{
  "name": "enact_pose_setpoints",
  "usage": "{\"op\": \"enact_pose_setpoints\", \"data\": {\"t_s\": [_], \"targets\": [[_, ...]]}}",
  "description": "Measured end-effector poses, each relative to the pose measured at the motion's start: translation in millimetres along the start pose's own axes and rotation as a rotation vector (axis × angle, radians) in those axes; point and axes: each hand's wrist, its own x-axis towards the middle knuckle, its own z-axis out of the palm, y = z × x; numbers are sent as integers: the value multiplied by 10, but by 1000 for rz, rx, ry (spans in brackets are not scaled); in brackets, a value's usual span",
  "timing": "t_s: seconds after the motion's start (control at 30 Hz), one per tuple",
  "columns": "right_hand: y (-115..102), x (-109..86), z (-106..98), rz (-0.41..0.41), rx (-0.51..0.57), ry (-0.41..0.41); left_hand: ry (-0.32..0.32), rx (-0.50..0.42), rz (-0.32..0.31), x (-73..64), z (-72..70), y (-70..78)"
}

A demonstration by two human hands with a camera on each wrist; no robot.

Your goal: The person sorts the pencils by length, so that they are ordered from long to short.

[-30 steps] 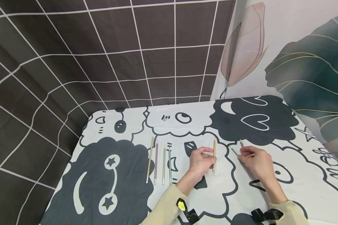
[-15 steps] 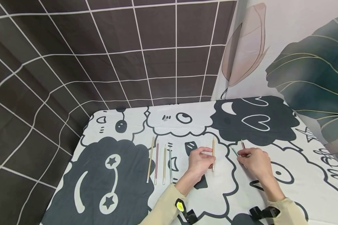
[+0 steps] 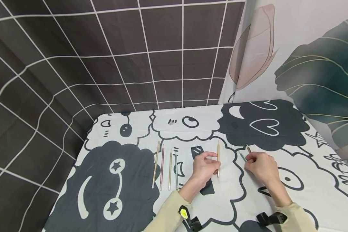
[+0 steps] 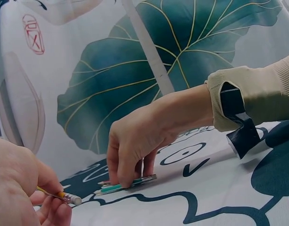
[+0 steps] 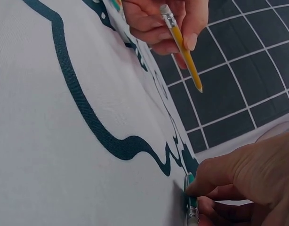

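Note:
My left hand (image 3: 204, 167) pinches a yellow pencil (image 3: 218, 154) between thumb and fingers. In the right wrist view its white eraser end points up and its tip slants downward. My right hand (image 3: 262, 167) is low over the cloth, thumb and fingertips closed round a green pencil (image 4: 111, 188) and a dark red pencil (image 3: 248, 149) lying beside it. Both tips stick out beyond the fingers; the hand hides most of their length. Left of my left hand lie a gold pencil (image 3: 155, 164), a red pencil (image 3: 162, 167), another gold pencil (image 3: 170, 169) and a green-grey pencil (image 3: 176, 170), roughly parallel.
A black-and-white cartoon-print cloth (image 3: 200, 212) covers the tabletop. Dark grid-patterned fabric (image 3: 162, 64) hangs behind and to the left. At the right hangs a pale curtain (image 3: 301, 19) with large leaf prints.
My left hand has shifted slightly left, still holding the yellow pencil. The dark red pencil's tip has moved a little closer to the green one under my right hand. The row of pencils stays put.

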Motion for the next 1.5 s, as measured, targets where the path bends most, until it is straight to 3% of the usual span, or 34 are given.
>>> {"op": "enact_pose_setpoints", "data": {"t_s": [0.6, 1.07, 1.5], "targets": [[-59, -47, -14, -3, 175, -3, 66, 6, -14, -3, -116, 13], [-227, -75, 2, 74, 292, -107, 134, 97, 42, -31, -312, -9], [-324, -93, 77, 60, 370, -133, 233, 203, 110, -119, -581, -52]]}}
